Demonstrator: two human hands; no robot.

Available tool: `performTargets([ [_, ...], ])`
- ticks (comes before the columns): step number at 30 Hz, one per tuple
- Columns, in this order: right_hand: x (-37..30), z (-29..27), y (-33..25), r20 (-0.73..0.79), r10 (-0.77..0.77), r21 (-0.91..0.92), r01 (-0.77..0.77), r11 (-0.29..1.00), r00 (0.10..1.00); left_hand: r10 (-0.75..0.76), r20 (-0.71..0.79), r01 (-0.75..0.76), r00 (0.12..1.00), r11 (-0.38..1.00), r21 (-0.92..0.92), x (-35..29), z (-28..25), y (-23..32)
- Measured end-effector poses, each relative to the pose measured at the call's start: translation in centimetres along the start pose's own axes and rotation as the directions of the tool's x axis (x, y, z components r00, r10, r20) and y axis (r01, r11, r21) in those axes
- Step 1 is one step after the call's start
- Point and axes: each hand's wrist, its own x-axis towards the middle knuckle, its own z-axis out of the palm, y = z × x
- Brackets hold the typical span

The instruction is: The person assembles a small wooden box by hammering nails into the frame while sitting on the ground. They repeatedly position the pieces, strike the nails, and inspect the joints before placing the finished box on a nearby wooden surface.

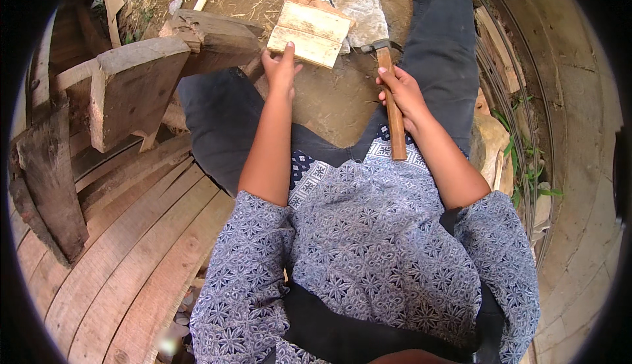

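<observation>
Right hand (pixel 401 94) wrapped around wooden hammer (pixel 393 104) handle, head just right of pale boards (pixel 309 31), long axis crosswise, pinned by left hand (pixel 282 68) fingertips.

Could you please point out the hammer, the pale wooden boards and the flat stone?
hammer (pixel 394 117): head view, on its wooden handle.
pale wooden boards (pixel 311 33): head view, on the top face.
flat stone (pixel 362 5): head view, on its grey surface.
</observation>
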Motion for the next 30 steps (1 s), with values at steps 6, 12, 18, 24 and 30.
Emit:
performTargets([
  [6,0.3,-0.2,0.3,-0.028,-0.01,-0.004,0.01,1.0,1.0,0.361,0.116,-0.36,0.925,0.932,-0.035,-1.0,1.1,2.5],
  [12,0.7,-0.8,0.7,-0.04,-0.004,-0.013,0.003,1.0,0.999,0.759,0.496,-0.811,0.421,0.07,0.581,-4.6,2.8,5.4],
  [18,0.3,-0.3,0.4,-0.054,-0.003,-0.031,0.001,1.0,0.999,0.451,0.659,-0.718,0.602,-0.054,0.694,-3.4,0.6,0.5],
  [24,0.4,-0.4,0.4,-0.065,-0.005,-0.047,0.002,0.999,0.998,0.651,0.146,-0.577,0.745,0.52,0.63,-0.8,1.7,-0.9],
  [30,0.3,-0.4,0.3,-0.058,0.001,-0.054,-0.005,0.999,0.998,0.129,0.109,-0.153,0.986,0.955,0.255,1.5,0.9,-2.8],
])
